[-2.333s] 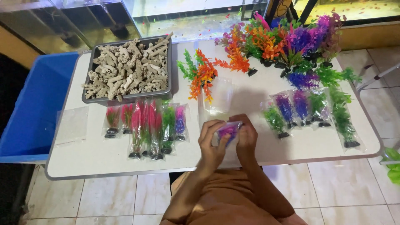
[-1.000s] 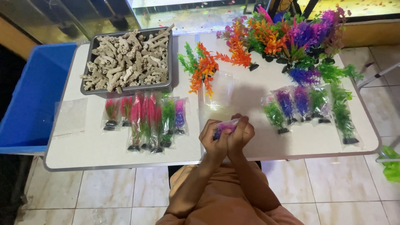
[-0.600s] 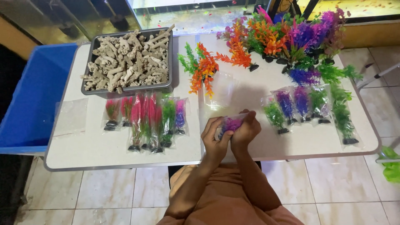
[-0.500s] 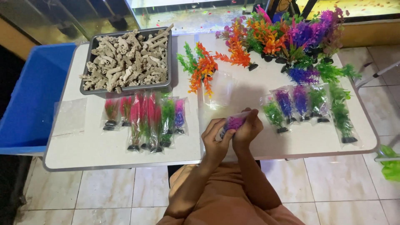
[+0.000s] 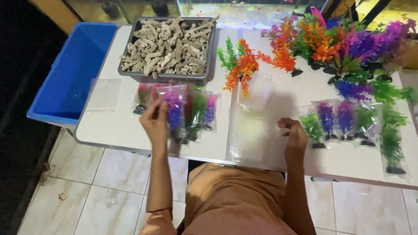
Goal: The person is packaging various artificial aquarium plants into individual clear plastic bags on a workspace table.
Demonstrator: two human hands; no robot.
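A grey tray (image 5: 208, 56) of pale coral pieces (image 5: 167, 43) is sitting at the back left of the white table (image 5: 344, 156), with a blue tub (image 5: 69, 74) standing just beside the table's left edge. Loose plastic plants (image 5: 331, 43) in orange, purple and green are crowding the back right corner. The floor (image 5: 87, 187) is showing pale tiles.

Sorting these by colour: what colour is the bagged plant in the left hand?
Purple, seen in the head view: the bagged plant held by the left hand.
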